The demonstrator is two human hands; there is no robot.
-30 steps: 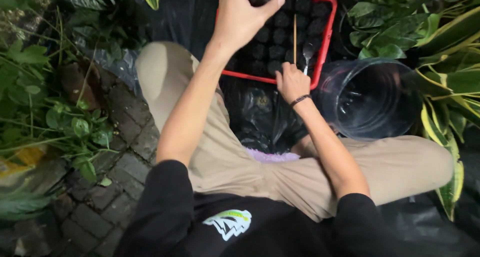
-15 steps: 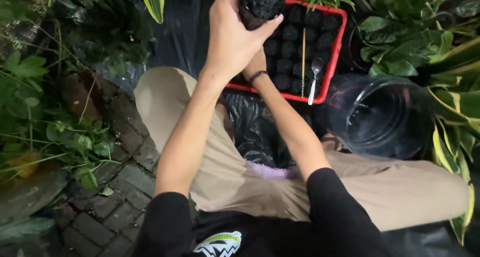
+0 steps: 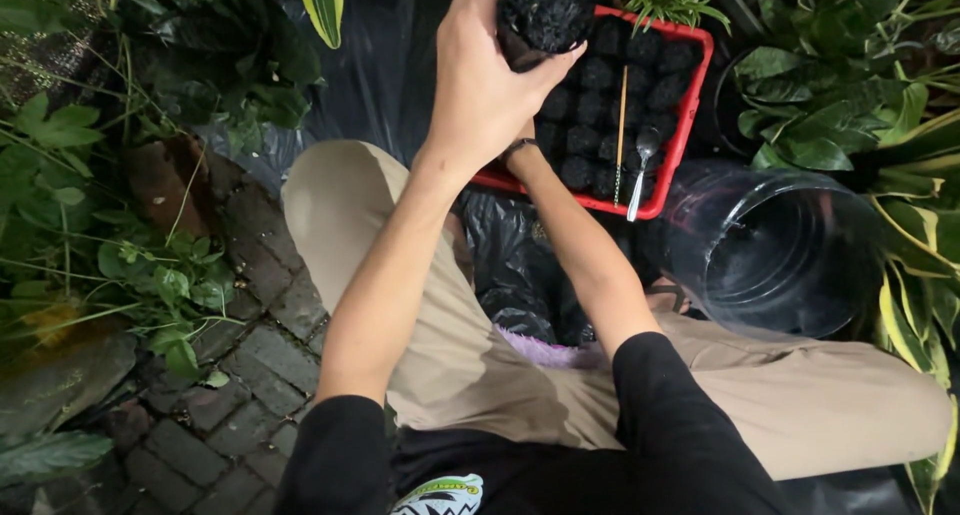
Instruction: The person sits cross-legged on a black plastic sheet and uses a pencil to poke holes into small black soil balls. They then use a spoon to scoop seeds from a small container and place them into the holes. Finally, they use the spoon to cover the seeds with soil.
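My left hand (image 3: 480,85) is raised at the top of the view and grips a small black bag filled with dark soil (image 3: 548,10). My right arm reaches up under it. Only the right wrist with a dark band (image 3: 517,151) shows, and the right hand itself is hidden behind my left hand. Just beyond both hands lies a red tray (image 3: 692,105) packed with several similar soil-filled bags. A metal spoon (image 3: 640,165) and a thin wooden stick (image 3: 621,115) rest on top of those bags.
A clear plastic bucket (image 3: 790,255) lies tipped on its side to the right of the tray. Black plastic sheeting (image 3: 515,265) covers the ground between my knees. Brick paving (image 3: 250,345) runs on the left. Leafy plants (image 3: 840,95) crowd both sides.
My left hand lifted a soil bag off the tray and holds it up. My right hand left the spoon and moved up under my left hand. The view shifted slightly.
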